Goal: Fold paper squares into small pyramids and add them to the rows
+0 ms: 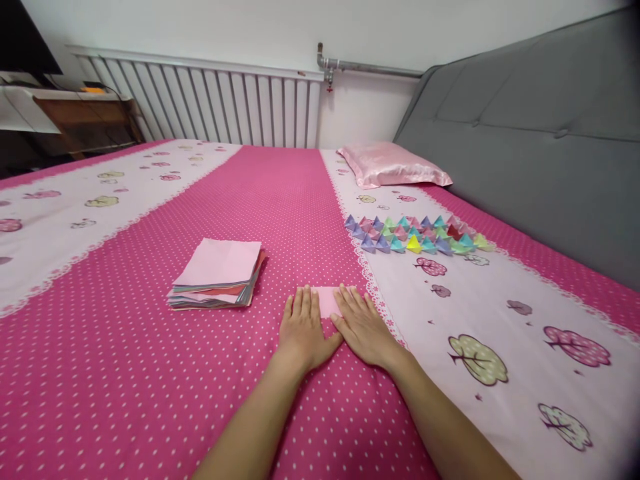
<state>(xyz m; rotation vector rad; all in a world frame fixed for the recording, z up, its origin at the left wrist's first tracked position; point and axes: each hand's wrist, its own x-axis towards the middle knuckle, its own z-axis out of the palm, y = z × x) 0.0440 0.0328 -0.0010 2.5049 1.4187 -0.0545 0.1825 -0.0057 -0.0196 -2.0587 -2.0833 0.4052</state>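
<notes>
A small pink paper sheet (327, 300) lies flat on the pink dotted bedsheet (280, 213). My left hand (301, 330) rests flat on its left part, fingers stretched out. My right hand (363, 327) lies flat on its right part, fingers together and extended. Both thumbs meet near the paper's near edge. Most of the paper is hidden under the hands. A stack of coloured square papers (219, 275), pink on top, sits to the left of my hands.
Several small folded paper shapes in many colours (417, 235) lie in rows on the white band of the sheet. A pink satin pillow (393, 164) lies by the grey headboard (525, 147). A white radiator (210, 100) lines the far wall.
</notes>
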